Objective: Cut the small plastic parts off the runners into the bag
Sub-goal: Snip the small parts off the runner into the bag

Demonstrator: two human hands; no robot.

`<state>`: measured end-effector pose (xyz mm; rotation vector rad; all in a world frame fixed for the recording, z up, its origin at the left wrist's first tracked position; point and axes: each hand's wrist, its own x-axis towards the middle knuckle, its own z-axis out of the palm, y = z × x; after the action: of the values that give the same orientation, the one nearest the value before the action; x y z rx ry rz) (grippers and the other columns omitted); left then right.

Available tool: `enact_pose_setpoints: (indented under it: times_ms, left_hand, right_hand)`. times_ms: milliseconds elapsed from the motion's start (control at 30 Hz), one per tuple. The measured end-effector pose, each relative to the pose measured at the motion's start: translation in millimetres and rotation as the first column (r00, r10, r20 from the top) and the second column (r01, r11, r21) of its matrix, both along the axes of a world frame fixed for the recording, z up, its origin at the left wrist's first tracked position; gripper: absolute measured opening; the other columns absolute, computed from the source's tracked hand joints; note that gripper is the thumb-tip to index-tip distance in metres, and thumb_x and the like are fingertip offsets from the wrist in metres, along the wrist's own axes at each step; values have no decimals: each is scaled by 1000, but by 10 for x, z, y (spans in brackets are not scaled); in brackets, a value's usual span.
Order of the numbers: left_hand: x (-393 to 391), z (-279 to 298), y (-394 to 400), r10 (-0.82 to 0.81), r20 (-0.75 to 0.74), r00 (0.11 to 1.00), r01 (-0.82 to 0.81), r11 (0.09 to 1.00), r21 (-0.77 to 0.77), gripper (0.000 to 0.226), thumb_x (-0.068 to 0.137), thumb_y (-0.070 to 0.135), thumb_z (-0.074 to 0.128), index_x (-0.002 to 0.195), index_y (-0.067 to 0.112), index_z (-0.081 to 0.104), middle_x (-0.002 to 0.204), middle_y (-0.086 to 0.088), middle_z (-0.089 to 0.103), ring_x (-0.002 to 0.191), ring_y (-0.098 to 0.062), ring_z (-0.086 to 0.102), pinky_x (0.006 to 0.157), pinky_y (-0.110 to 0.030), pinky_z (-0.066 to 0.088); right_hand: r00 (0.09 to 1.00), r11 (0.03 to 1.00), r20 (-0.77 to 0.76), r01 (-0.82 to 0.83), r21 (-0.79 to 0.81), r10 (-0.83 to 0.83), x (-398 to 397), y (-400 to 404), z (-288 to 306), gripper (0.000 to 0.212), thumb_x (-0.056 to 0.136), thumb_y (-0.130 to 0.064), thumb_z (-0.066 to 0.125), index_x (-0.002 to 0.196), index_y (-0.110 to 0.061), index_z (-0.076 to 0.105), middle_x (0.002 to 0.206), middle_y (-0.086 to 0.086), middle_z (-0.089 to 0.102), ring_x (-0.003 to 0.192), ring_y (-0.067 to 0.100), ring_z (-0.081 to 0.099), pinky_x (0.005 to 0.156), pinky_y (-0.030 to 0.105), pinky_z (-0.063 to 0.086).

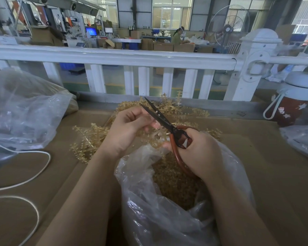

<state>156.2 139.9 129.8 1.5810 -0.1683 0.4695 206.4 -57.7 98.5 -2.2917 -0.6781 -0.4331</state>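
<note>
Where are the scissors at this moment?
In the head view, the scissors are near the centre, held by the right hand above the open plastic bag, blades pointing up-left beside the left hand.

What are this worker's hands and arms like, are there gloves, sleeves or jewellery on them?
Both are bare. The left hand and right hand wear no gloves, and no rings, watch or bracelet show. Both forearms are uncovered right down to the picture's edge, so no sleeve is in view.
</note>
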Motion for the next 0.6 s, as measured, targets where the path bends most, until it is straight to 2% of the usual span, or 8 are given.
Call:
enact_pose_setpoints:
  times_ms: [167,367,500,600]
  left_hand:
    - [6,7,-33,7,18,1000,-7,1000,-5,11,86,17,65,87,12,75,81,-11,73,76,-28,58,69,-29,51]
    - [23,-4,-28,-3,35,999,2,1000,17,11,88,16,63,88,15,74,80,-10,72,78,-26,57,70,-25,50]
    - [26,-9,-59,-30,44,999,29,999,40,10,88,16,63,90,13,71,80,-3,73,76,-13,64,70,-20,49]
    - [34,-18,-64,-25,44,999,23,999,44,11,88,16,62,91,8,70,80,-2,73,76,-12,65,70,-19,50]
  right_hand:
    - [1000,1000,-4,14,-2,-14,1,-5,-6,59,67,-84,57,84,-28,67,71,-18,64,64,-4,56,55,10,40]
    - [1000,999,-22,-17,27,17,-28,-1,27,68,61,-90,49,88,-30,67,73,-22,63,66,-6,57,55,8,38]
    - [997,995,-56,-40,89,46,-41,11,26,77,57,-93,44,94,-31,70,79,-26,63,72,-12,56,60,7,38]
    - [997,994,-66,-29,102,36,-35,7,29,76,55,-93,45,91,-31,70,78,-26,65,71,-11,58,58,8,39]
